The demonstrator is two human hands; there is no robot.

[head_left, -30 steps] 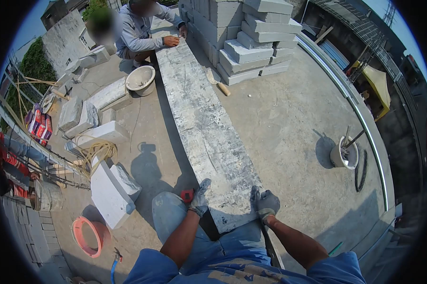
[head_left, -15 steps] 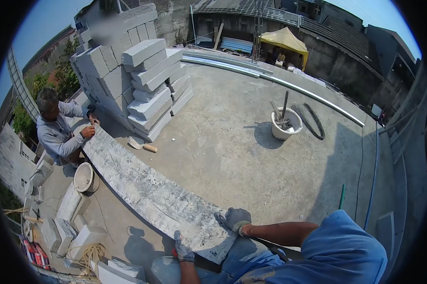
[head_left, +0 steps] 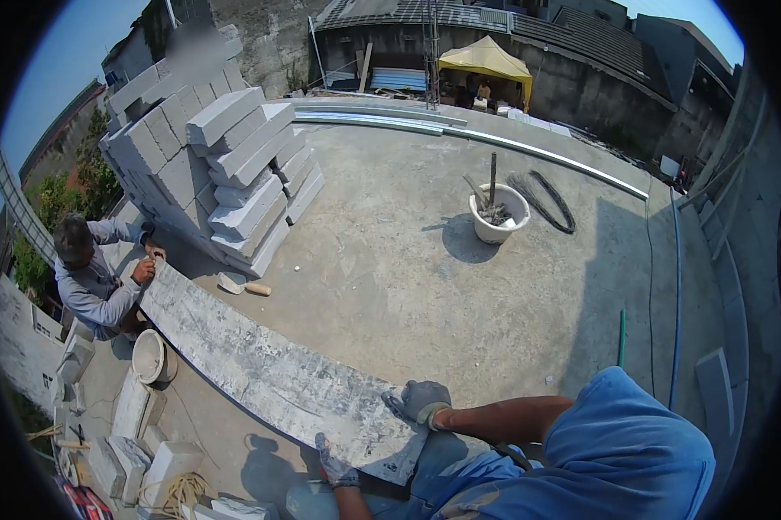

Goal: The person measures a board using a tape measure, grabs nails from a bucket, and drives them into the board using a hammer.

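A long grey-white board (head_left: 269,368), stained with dark smears, stretches from my lap to a co-worker at the left. My left hand (head_left: 336,466), in a grey glove, holds the board's lower edge near its close end. On the opposite edge my gloved right hand (head_left: 419,403) grips the board, with fingers over the top. The co-worker (head_left: 104,277), in a light grey hooded top, crouches with both hands at the far end. A trowel (head_left: 245,284) with a wooden handle lies beyond the board's far part.
Pale blocks (head_left: 234,191) are stacked at the upper left. A bucket (head_left: 497,213) with tools stands by a black coil (head_left: 553,204). Another bucket (head_left: 149,356) sits near the co-worker. Loose blocks (head_left: 167,472) and rope lie lower left. Metal profiles (head_left: 546,156) run along the back.
The view has swung to the right, so the board and co-worker appear farther left and the board more slanted. Both my hands stay on the board. The red tape measure by my left hand no longer shows.
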